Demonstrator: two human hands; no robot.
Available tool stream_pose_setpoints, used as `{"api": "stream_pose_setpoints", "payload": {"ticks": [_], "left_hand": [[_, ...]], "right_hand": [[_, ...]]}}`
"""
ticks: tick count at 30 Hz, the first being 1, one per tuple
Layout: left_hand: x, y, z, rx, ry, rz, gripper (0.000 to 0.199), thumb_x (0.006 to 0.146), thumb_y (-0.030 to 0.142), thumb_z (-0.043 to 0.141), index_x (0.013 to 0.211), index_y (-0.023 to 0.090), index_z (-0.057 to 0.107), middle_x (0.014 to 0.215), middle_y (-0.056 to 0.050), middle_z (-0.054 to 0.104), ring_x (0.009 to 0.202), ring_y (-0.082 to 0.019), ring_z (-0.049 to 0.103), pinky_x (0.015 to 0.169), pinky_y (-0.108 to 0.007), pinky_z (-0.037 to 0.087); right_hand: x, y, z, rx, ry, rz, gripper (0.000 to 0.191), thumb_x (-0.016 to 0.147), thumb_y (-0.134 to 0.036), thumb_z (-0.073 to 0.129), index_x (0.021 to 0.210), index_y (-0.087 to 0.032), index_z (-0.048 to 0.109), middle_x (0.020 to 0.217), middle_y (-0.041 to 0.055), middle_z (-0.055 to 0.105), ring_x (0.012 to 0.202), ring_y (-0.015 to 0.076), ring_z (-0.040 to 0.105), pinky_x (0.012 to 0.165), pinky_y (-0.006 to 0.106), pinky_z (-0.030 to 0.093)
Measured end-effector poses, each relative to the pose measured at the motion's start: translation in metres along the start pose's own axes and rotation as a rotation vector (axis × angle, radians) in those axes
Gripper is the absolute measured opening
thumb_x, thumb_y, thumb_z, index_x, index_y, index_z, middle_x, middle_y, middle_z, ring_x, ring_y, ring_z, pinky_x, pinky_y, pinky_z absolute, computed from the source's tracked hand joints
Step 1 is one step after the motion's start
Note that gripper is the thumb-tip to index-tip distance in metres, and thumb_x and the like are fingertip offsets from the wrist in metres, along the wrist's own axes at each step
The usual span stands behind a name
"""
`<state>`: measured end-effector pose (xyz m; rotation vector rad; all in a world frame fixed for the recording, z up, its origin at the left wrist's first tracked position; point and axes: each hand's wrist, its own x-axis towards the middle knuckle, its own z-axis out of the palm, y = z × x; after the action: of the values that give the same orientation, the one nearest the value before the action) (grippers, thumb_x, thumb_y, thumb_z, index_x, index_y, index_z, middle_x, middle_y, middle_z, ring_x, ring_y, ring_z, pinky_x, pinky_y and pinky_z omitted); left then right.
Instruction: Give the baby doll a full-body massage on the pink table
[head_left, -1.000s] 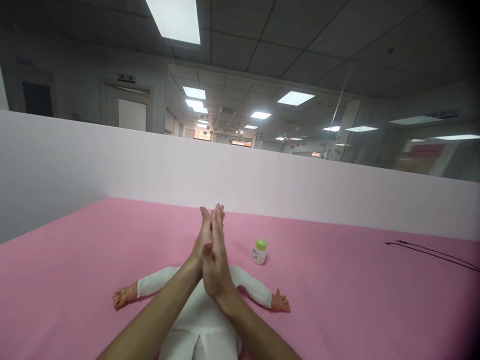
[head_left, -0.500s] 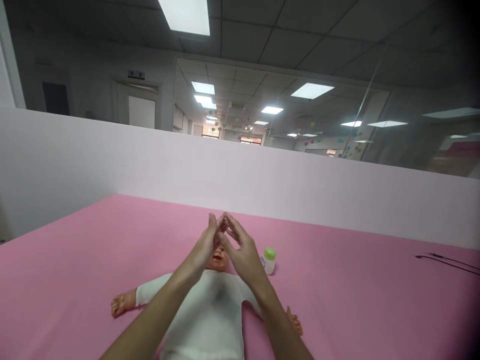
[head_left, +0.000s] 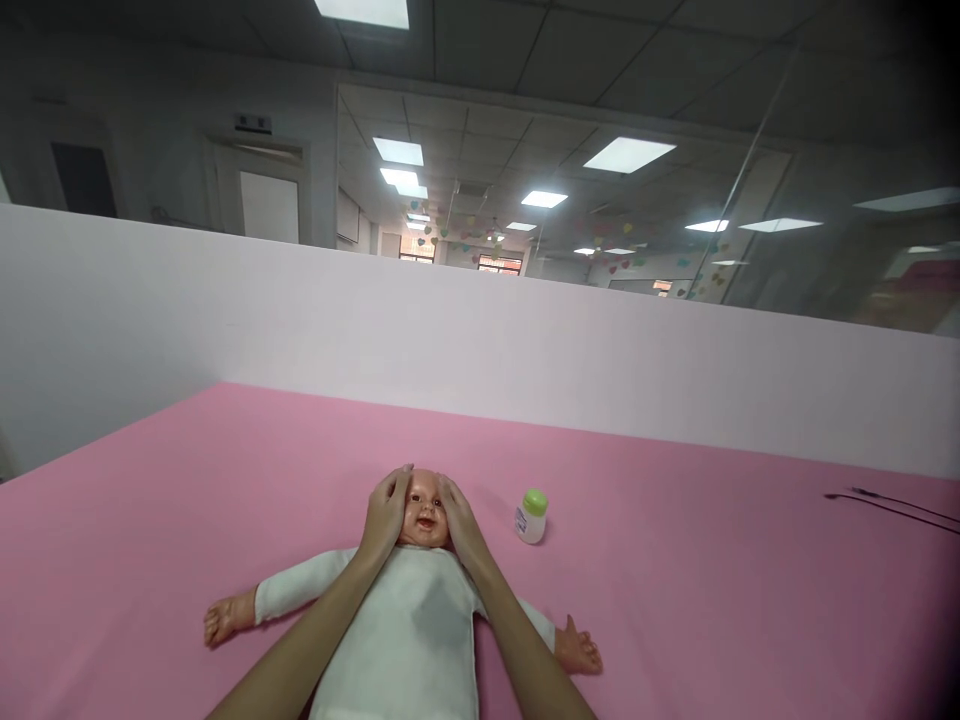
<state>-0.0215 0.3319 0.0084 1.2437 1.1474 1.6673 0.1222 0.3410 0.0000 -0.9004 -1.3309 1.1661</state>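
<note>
Doll (head_left: 409,625) lies face-up on its back, arms spread, head cupped between both hands. Left hand (head_left: 385,517) flat and open against one side of the head, right hand (head_left: 459,525) open on the other side, fingers spread over the temples, nothing gripped. White bodysuit runs back under both forearms. Small white bottle (head_left: 531,517) with green cap stands upright just beyond the right hand, apart from it. Surface: pink table cover (head_left: 712,580), thin black cable (head_left: 892,505) far off to the right-hand side. White partition wall (head_left: 525,350) behind; office ceiling lights past it.

Glossy plastic doll (head_left: 422,515); matt pink cloth (head_left: 675,580)
</note>
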Motion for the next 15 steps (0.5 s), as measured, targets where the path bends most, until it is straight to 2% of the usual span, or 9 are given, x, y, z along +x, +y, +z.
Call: {"api": "stream_pose_setpoints", "payload": {"ticks": [3, 7, 12, 15], "left_hand": [[0.003, -0.005, -0.001, -0.040, 0.004, -0.019, 0.047, 0.081, 0.049, 0.070, 0.113, 0.015, 0.073, 0.123, -0.013, 0.072, 0.120, -0.030, 0.063, 0.107, -0.041, 0.044], [0.006, -0.009, -0.003, -0.062, -0.001, -0.083, 0.056, 0.070, 0.042, 0.082, 0.117, 0.014, 0.072, 0.128, -0.016, 0.070, 0.124, -0.032, 0.061, 0.110, -0.044, 0.044], [0.005, -0.011, -0.005, -0.155, 0.009, -0.081, 0.050, 0.078, 0.050, 0.074, 0.112, 0.015, 0.075, 0.127, -0.015, 0.071, 0.125, -0.032, 0.061, 0.113, -0.047, 0.042], [0.003, -0.012, -0.004, -0.188, 0.037, -0.086, 0.048, 0.081, 0.054, 0.068, 0.108, 0.015, 0.077, 0.126, -0.015, 0.072, 0.126, -0.032, 0.061, 0.115, -0.047, 0.040]], "right_hand": [[-0.002, 0.000, -0.002, 0.061, -0.041, 0.037, 0.059, 0.081, -0.064, 0.072, 0.125, -0.025, 0.068, 0.135, 0.0055, 0.067, 0.132, 0.0277, 0.057, 0.115, 0.042, 0.041], [-0.001, 0.008, -0.007, 0.078, 0.012, 0.059, 0.063, 0.080, -0.061, 0.076, 0.130, -0.025, 0.067, 0.143, 0.0062, 0.062, 0.138, 0.0281, 0.052, 0.119, 0.044, 0.037], [0.006, 0.028, -0.009, 0.095, 0.072, 0.023, 0.065, 0.081, -0.071, 0.067, 0.126, -0.025, 0.071, 0.143, 0.0067, 0.062, 0.140, 0.0288, 0.051, 0.122, 0.048, 0.031], [0.006, 0.028, -0.008, 0.088, 0.070, 0.011, 0.066, 0.081, -0.071, 0.067, 0.126, -0.023, 0.071, 0.141, 0.0074, 0.064, 0.138, 0.0290, 0.052, 0.122, 0.048, 0.031]]}}
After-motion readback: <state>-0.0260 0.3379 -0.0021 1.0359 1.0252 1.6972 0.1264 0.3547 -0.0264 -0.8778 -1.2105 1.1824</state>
